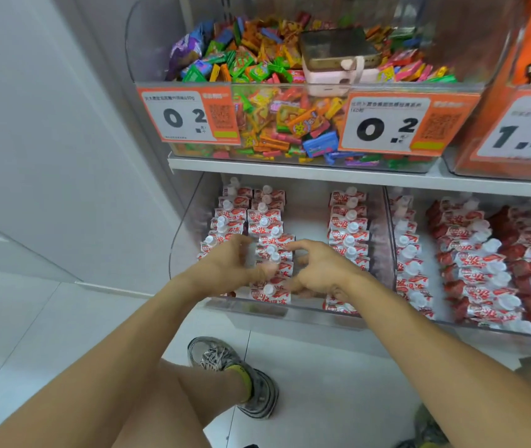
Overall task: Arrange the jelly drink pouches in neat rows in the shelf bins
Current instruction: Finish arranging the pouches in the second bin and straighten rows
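Observation:
Red-and-white jelly drink pouches with white caps stand in three rows inside a clear shelf bin (180, 240): a left row (225, 218), a middle row (269, 221) and a right row (349, 221). My left hand (230, 268) and my right hand (320, 270) flank the front of the middle row, fingers curled and spread around the pouches (274, 253) there. Whether either hand actually grips a pouch is unclear. A gap of bare bin floor lies between the middle and right rows.
A neighbouring bin (390, 240) to the right holds more pouches, less orderly. Above, a clear bin (148, 69) of mixed candy carries orange price tags and a pink-cased device (335, 59). A white wall stands left. My shoe (232, 370) rests on the tile floor.

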Tool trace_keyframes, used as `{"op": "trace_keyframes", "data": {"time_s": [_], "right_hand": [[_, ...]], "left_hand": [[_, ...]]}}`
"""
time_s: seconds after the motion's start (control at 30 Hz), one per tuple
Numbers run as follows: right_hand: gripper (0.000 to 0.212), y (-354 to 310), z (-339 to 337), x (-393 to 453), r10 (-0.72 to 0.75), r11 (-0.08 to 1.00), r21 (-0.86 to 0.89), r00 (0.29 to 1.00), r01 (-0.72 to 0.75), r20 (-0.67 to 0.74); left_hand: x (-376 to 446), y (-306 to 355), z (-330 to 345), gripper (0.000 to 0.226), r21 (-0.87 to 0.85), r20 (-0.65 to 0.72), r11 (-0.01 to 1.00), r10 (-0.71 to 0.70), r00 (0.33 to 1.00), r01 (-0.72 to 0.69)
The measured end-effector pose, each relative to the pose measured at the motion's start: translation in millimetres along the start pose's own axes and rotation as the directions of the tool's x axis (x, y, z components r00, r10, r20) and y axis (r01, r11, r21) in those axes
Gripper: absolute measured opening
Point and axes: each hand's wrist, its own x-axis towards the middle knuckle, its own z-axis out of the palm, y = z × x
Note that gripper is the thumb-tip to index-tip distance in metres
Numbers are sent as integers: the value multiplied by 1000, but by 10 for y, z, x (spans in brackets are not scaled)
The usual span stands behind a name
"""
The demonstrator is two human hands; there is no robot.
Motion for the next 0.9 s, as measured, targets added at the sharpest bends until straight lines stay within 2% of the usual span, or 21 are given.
{"op": "trace_keyframes", "data": {"time_s": [0.07,0.1,0.13,0.2,0.27,0.43,0.6,0.7,0.8,0.9], "right_hand": [[67,-21,11,44,2,1000,28,997,0,-71],[67,-31,46,69,6,998,69,995,2,-102],[70,-32,100,111,23,992,126,993,-8,-118],[70,-37,223,188,72,966,253,993,-45,-97],[65,-25,301,224,84,959,278,993,-57,-83],[57,44,251,279,37,981,193,989,-9,-142],[56,-46,175,346,-52,993,88,975,73,-216],[52,-88,175,395,-92,992,65,977,106,-190],[50,-50,142,411,-96,995,-12,975,96,-200],[54,-19,101,473,-92,996,-7,971,93,-223]], "left_hand": [[34,-3,56,63,-119,-5,990,-82,997,81],[67,14,102,48,-167,13,977,-130,991,130],[94,47,147,42,-235,36,955,-180,983,183],[183,86,236,59,-403,61,873,-275,960,276],[305,131,308,67,-489,51,822,-306,951,291],[411,221,343,56,-400,21,873,-296,955,279],[453,36,376,57,-425,-128,888,-252,959,177],[506,35,397,54,-491,-122,860,-225,967,138],[563,-43,343,57,-459,-90,877,-203,975,141],[599,-53,353,60,-473,-111,867,-235,966,157]]}}
